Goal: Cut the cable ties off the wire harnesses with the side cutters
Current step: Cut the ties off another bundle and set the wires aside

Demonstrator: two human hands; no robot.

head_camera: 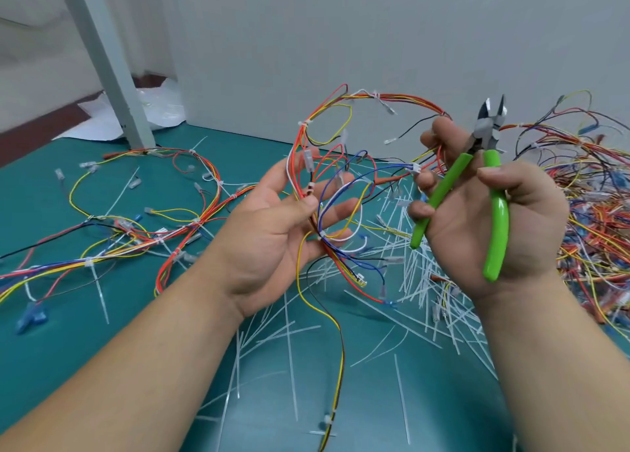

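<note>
Two hands: left hand (pixel 272 233) pinches one wire harness (pixel 409 96) under its thumb; right hand (pixel 511 226) grips one side cutters (pixel 496 213), blades parted.
Many cut ties (pixel 419 274): tabletop (pixel 68 315) beneath both hands.
One tied harness (pixel 204 220): left of left hand.
One wire heap (pixel 596 185): right of right hand.

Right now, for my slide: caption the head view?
Left hand holds a harness; right hand grips green cutters over cut ties.

left hand (pixel 269 223) pinches wire harness (pixel 300 135) | right hand (pixel 474 237) grips side cutters (pixel 483 138), jaws open
</note>
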